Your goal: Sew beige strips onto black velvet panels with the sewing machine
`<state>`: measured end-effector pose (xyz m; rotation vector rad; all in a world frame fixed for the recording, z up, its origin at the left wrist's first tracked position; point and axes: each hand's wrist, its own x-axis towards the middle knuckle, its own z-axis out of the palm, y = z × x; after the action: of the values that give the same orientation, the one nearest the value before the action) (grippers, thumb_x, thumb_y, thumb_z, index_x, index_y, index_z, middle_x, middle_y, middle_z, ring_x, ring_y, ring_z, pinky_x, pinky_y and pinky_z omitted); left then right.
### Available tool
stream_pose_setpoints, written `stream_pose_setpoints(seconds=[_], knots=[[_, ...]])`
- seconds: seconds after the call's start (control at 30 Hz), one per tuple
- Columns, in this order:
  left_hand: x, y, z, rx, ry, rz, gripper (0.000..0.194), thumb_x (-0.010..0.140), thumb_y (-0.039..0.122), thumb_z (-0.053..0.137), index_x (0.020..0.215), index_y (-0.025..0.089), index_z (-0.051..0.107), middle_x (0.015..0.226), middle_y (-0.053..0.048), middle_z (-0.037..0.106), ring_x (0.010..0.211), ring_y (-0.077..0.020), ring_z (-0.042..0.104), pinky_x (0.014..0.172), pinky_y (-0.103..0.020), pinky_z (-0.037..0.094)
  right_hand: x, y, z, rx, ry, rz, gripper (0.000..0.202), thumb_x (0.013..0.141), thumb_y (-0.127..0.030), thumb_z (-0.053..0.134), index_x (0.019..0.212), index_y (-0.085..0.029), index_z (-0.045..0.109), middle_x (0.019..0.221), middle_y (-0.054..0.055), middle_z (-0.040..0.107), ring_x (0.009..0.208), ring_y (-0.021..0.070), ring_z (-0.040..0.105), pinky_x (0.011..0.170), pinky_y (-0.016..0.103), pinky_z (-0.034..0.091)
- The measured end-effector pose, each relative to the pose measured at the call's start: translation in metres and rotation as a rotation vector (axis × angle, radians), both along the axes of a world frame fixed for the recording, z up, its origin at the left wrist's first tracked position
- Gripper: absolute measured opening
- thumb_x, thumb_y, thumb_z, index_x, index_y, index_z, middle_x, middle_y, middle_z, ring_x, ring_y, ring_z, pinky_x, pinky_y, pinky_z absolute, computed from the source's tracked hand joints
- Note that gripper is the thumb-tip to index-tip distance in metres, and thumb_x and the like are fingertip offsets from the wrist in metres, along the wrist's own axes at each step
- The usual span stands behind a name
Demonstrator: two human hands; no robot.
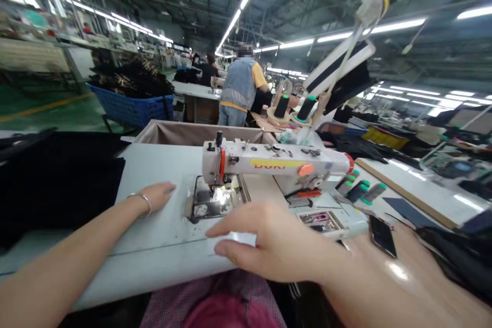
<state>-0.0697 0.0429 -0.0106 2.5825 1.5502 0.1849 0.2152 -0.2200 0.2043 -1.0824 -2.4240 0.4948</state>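
A white sewing machine [269, 161] stands on the pale tabletop [154, 164], its needle area lit over a metal plate [207, 200]. My left hand [157, 197] rests on the tabletop left of that plate, a bracelet at its wrist; its fingers lie fairly flat and no item shows in it. In front of the machine, near the table's front edge, is my right hand [255, 238]. Its thumb and forefinger are apart, with nothing between them. Black fabric [77, 179] lies at the left end of the table.
Right of the machine are thread spools [357, 189], a small parts tray [323, 221] and a phone [382, 236]. A fabric-lined bin [177, 133] is behind the table. Farther back are a blue basket [130, 105] of dark pieces and a person in a vest [238, 84].
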Motion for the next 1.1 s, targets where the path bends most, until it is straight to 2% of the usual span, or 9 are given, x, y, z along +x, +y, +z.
stream_pose_setpoints(seconds=[0.07, 0.13, 0.27, 0.33, 0.43, 0.6, 0.83, 1.0, 1.1], knots=[[-0.002, -0.045, 0.001, -0.053, -0.018, -0.041, 0.053, 0.077, 0.03, 0.046, 0.121, 0.009, 0.068, 0.13, -0.014, 0.064, 0.121, -0.0246, 0.061, 0.105, -0.032, 0.045, 0.022, -0.015, -0.064, -0.008, -0.07, -0.22, 0.025, 0.091, -0.031, 0.066, 0.115, -0.025, 0.07, 0.111, -0.001, 0.073, 0.103, 0.0152, 0.067, 0.095, 0.023, 0.048], [-0.005, -0.086, -0.003, -0.062, -0.055, -0.071, 0.057, 0.082, 0.033, 0.044, 0.132, 0.01, 0.061, 0.134, -0.012, 0.061, 0.124, -0.0231, 0.059, 0.108, -0.032, 0.043, 0.046, -0.01, -0.112, 0.034, -0.142, -0.451, 0.031, 0.089, -0.031, 0.068, 0.12, -0.023, 0.067, 0.119, 0.004, 0.07, 0.112, 0.0201, 0.063, 0.101, 0.029, 0.046], [-0.012, -0.149, -0.02, -0.028, -0.162, -0.097, 0.059, 0.092, 0.039, 0.033, 0.142, 0.012, 0.049, 0.144, -0.01, 0.053, 0.132, -0.022, 0.051, 0.114, -0.036, 0.036, 0.087, 0.017, -0.155, 0.096, -0.199, -0.669, 0.044, 0.093, -0.034, 0.062, 0.132, -0.013, 0.058, 0.145, 0.018, 0.048, 0.136, 0.0301, 0.041, 0.112, 0.045, 0.034], [-0.017, -0.167, -0.028, -0.005, -0.214, -0.095, 0.058, 0.093, 0.04, 0.033, 0.143, 0.013, 0.049, 0.145, -0.01, 0.052, 0.134, -0.0238, 0.049, 0.116, -0.042, 0.033, 0.098, 0.026, -0.162, 0.107, -0.241, -0.729, 0.051, 0.094, -0.041, 0.062, 0.136, -0.014, 0.052, 0.149, 0.017, 0.041, 0.139, 0.0322, 0.036, 0.114, 0.052, 0.029], [-0.021, -0.178, -0.033, 0.035, -0.277, -0.11, 0.053, 0.093, 0.037, 0.036, 0.137, 0.016, 0.055, 0.144, -0.008, 0.053, 0.135, -0.024, 0.047, 0.118, -0.045, 0.03, 0.104, 0.036, -0.168, 0.096, -0.317, -0.768, 0.047, 0.095, -0.045, 0.061, 0.133, -0.018, 0.053, 0.141, 0.012, 0.049, 0.129, 0.0306, 0.047, 0.107, 0.056, 0.037], [-0.019, -0.174, -0.035, 0.087, -0.331, -0.137, 0.044, 0.092, 0.032, 0.04, 0.125, 0.02, 0.065, 0.137, -0.007, 0.06, 0.129, -0.0241, 0.053, 0.115, -0.044, 0.037, 0.109, 0.054, -0.174, 0.047, -0.434, -0.782, 0.035, 0.096, -0.042, 0.061, 0.12, -0.017, 0.059, 0.122, 0.009, 0.06, 0.107, 0.0239, 0.061, 0.093, 0.046, 0.051], [-0.024, -0.164, -0.056, 0.191, -0.363, -0.164, 0.039, 0.093, 0.033, 0.045, 0.126, 0.027, 0.066, 0.135, -0.006, 0.061, 0.125, -0.0256, 0.056, 0.111, -0.046, 0.042, 0.118, 0.065, -0.176, 0.057, -0.54, -0.8, 0.029, 0.098, -0.041, 0.059, 0.113, -0.017, 0.062, 0.114, 0.007, 0.063, 0.099, 0.0205, 0.063, 0.087, 0.042, 0.054], [-0.028, -0.163, -0.058, 0.187, -0.369, -0.185, 0.038, 0.095, 0.036, 0.045, 0.128, 0.03, 0.064, 0.136, -0.003, 0.06, 0.126, -0.025, 0.056, 0.111, -0.046, 0.043, 0.108, 0.063, -0.164, 0.184, -0.579, -0.797, 0.024, 0.098, -0.027, 0.058, 0.12, -0.017, 0.062, 0.114, 0.008, 0.067, 0.1, 0.0207, 0.065, 0.09, 0.04, 0.054], [-0.028, -0.168, -0.053, 0.174, -0.339, -0.189, 0.039, 0.097, 0.035, 0.043, 0.13, 0.03, 0.062, 0.139, -0.004, 0.058, 0.128, -0.0257, 0.054, 0.113, -0.05, 0.039, 0.097, 0.037, -0.145, 0.307, -0.556, -0.79, 0.04, 0.098, -0.012, 0.047, 0.137, -0.02, 0.055, 0.134, 0.01, 0.06, 0.119, 0.0235, 0.058, 0.105, 0.04, 0.045]])
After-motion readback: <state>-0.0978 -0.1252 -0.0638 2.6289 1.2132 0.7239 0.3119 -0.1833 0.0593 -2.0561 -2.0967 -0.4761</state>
